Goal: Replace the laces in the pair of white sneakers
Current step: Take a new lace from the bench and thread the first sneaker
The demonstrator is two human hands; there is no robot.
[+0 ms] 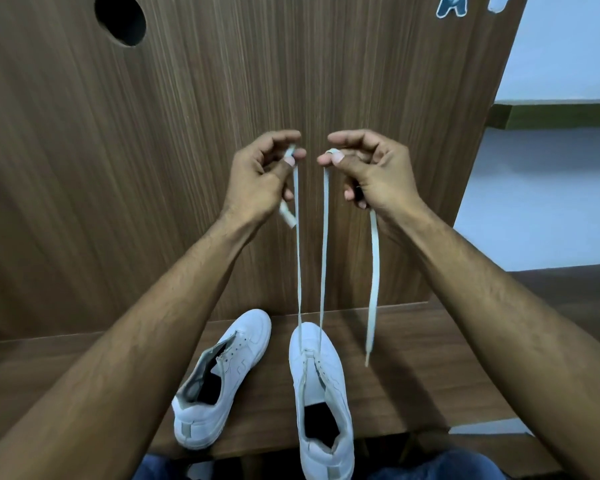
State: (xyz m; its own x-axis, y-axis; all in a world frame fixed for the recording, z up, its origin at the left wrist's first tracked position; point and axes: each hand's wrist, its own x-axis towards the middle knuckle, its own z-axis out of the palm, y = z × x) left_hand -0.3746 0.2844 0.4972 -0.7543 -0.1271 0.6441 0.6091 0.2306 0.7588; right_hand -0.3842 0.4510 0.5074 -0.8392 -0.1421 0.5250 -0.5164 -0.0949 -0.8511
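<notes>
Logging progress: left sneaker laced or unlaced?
Unlaced. The left sneaker lies tipped, eyelets bare; the lace runs only through the right sneaker.

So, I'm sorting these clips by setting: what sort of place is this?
Probably a home room. A wooden shelf holding sneakers stands against a wood-grain panel with a round cable hole, stickers and a painted wall beside it.
</notes>
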